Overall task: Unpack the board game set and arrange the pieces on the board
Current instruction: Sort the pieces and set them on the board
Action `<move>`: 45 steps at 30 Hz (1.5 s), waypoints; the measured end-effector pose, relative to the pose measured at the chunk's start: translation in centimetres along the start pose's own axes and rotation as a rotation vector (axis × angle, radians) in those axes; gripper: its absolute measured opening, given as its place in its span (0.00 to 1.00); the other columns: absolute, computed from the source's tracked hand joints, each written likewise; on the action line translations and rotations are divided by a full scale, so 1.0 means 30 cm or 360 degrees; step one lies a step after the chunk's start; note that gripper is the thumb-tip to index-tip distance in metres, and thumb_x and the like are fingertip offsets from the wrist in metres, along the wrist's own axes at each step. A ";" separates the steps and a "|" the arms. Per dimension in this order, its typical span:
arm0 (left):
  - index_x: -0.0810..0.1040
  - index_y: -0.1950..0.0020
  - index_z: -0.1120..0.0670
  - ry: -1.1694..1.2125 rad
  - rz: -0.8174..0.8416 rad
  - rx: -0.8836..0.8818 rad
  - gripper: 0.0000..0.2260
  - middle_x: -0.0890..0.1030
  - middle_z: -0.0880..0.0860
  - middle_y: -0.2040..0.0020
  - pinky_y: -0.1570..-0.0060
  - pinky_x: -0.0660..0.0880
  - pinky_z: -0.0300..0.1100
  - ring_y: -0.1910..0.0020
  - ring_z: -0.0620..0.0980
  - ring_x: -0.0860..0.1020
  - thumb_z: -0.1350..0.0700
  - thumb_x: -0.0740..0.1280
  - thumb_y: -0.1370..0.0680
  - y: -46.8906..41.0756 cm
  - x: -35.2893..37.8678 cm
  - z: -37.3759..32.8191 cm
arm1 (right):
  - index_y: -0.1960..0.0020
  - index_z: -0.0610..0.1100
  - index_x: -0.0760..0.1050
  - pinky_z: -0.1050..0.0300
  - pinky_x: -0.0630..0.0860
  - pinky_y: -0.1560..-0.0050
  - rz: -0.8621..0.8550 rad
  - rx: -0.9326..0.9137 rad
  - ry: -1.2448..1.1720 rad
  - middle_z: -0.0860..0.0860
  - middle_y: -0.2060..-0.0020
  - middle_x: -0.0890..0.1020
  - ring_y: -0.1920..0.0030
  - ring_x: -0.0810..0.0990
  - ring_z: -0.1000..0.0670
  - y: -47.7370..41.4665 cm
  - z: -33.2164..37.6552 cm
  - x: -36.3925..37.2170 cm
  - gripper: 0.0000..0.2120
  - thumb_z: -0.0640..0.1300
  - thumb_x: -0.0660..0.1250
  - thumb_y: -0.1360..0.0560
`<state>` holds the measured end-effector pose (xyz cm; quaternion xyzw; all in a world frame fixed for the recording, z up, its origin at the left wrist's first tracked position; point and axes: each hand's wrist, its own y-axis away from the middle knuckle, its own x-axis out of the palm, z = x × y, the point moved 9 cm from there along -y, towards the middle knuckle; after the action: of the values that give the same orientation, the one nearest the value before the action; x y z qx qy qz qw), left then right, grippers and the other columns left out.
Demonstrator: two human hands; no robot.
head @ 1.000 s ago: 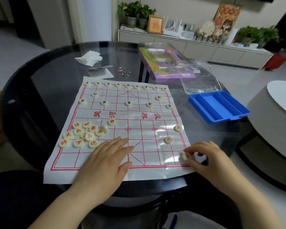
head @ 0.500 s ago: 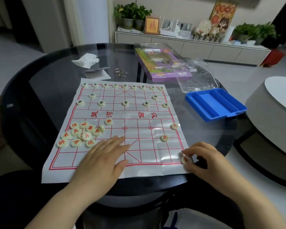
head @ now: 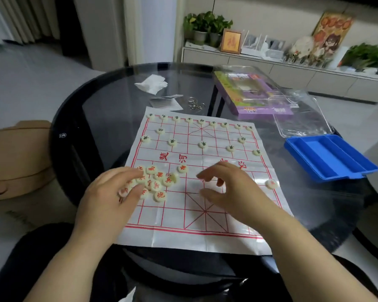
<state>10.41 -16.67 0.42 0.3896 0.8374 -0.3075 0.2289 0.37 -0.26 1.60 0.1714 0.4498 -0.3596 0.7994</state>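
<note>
Looking down, I see the board (head: 205, 232) flat on the worktop (head: 109, 110), with green pieces (head: 202, 144) set along its far rows. My left hand (head: 109, 192) lies on the heap of red pieces (head: 157, 182) at the left; I cannot tell whether it pinches one. My right hand (head: 231, 188) hovers mid-board, fingers loosely curled, holding nothing.

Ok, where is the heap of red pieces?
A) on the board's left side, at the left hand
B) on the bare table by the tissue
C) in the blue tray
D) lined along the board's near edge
A: the red pieces lie heaped on the left side of the board, the left hand touching them; the blue tray holds none.
</note>
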 end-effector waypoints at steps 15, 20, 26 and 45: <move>0.75 0.39 0.49 -0.0064 0.0154 -0.0138 0.17 0.67 0.37 0.47 0.39 0.63 0.38 0.45 0.37 0.64 0.55 0.68 0.27 -0.010 0.004 0.077 | 0.40 0.47 0.75 0.67 0.67 0.50 0.0200 -0.0065 0.0254 0.49 0.44 0.73 0.53 0.68 0.56 -0.226 0.015 0.115 0.13 0.40 0.61 0.24; 0.74 0.38 0.49 -0.0085 0.0204 -0.0143 0.17 0.67 0.37 0.45 0.39 0.64 0.39 0.43 0.38 0.65 0.53 0.67 0.27 -0.007 0.010 0.080 | 0.40 0.45 0.74 0.66 0.66 0.53 0.0187 -0.0056 0.0355 0.49 0.45 0.74 0.54 0.68 0.56 -0.221 0.019 0.106 0.13 0.43 0.62 0.24; 0.79 0.44 0.56 0.0005 0.0009 0.0041 0.12 0.71 0.41 0.47 0.44 0.62 0.34 0.45 0.36 0.67 0.56 0.68 0.27 -0.003 -0.018 0.042 | 0.50 0.47 0.77 0.69 0.65 0.61 -0.0039 -0.0027 0.0258 0.59 0.61 0.72 0.62 0.68 0.59 -0.130 0.007 -0.043 0.08 0.47 0.66 0.27; 0.83 0.56 0.49 -0.0351 0.0400 0.0725 0.16 0.82 0.43 0.57 0.47 0.67 0.32 0.49 0.43 0.70 0.46 0.57 0.30 0.155 0.201 -0.174 | 0.64 0.50 0.80 0.64 0.66 0.56 -0.0403 0.0105 0.0457 0.57 0.68 0.79 0.60 0.68 0.53 0.283 -0.152 -0.029 0.14 0.56 0.59 0.37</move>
<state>9.77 -7.60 -1.22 0.4960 0.6618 -0.4976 0.2616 3.55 8.64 -0.52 0.1890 0.5653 -0.4437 0.6692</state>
